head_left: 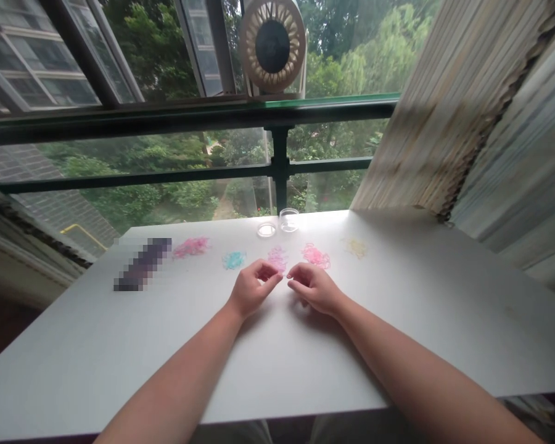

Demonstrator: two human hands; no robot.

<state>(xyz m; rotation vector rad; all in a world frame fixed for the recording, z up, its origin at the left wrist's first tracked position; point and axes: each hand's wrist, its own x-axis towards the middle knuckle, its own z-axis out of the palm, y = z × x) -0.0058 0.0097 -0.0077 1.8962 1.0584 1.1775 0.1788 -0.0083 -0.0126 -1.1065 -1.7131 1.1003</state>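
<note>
My left hand [254,287] is closed in a pinch over the middle of the white table [277,370]; what it holds, if anything, is too small to name. Facing it, a small gap away, my right hand [317,288] has thumb and index finger drawn near each other, with nothing clear between them. Just beyond the fingertips lies a purple pile of thin small loops [276,254]. A pink pile [316,255] is right behind my right hand, and a teal pile [234,259] is left of my left hand.
Farther left are a pink-red pile [192,246] and a pixelated dark object [144,264]. A pale yellow pile [356,248] lies to the right. At the back edge stand a clear round container [289,220] and a clear lid [266,230]. A fan [272,46] is by the window.
</note>
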